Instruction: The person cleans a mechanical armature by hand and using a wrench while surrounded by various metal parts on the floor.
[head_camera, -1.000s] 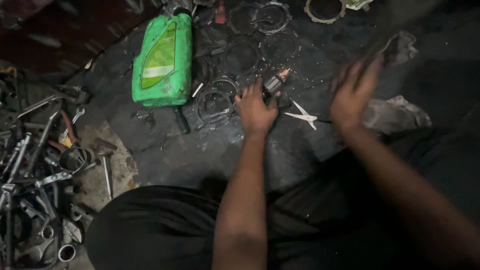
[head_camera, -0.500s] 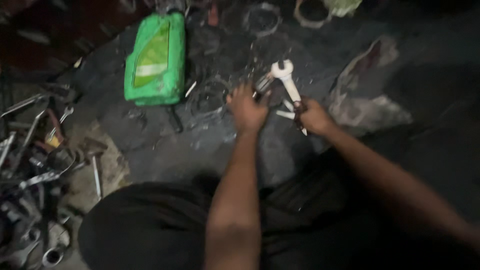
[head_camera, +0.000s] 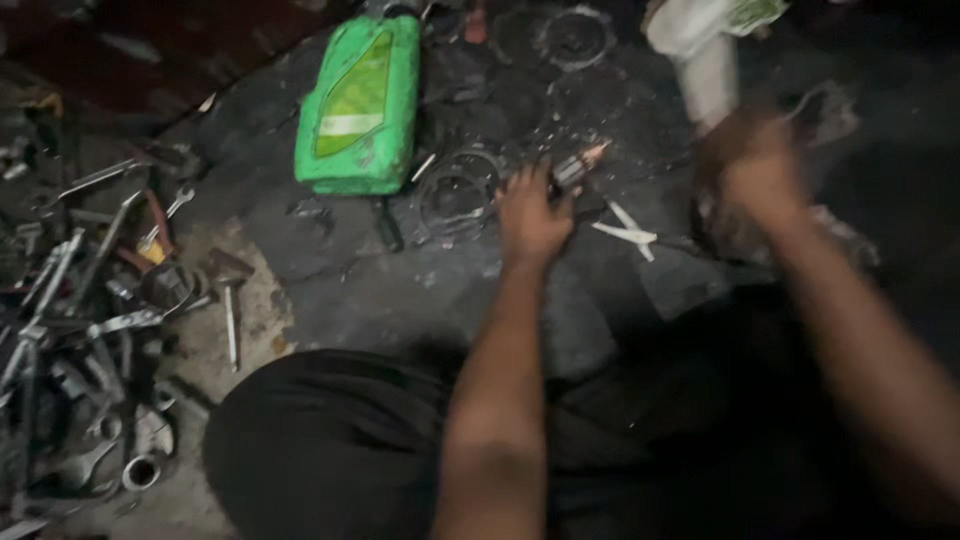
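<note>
While the view looks down over a dark-clothed lap onto a black, greasy floor (head_camera: 330, 290), the person's left hand (head_camera: 532, 215) sits near the middle, its grip closed around a small dark metal part (head_camera: 572, 172) with a copper-coloured tip. Left of that hand, almost touching it, a dark metal ring (head_camera: 455, 195) lies flat. Further left of the hand lies a green plastic oil bottle (head_camera: 358, 105) on its side. Just right of the hand, a silvery spanner (head_camera: 625, 232) rests on the floor. Beyond the spanner, the right hand (head_camera: 755, 170) is blurred; whether its grip is open or holding anything cannot be told. Above the right hand is a white cloth-like object (head_camera: 700, 50). Far left of the left hand, past the bottle, lies a heap of loose tools (head_camera: 90, 300).
</note>
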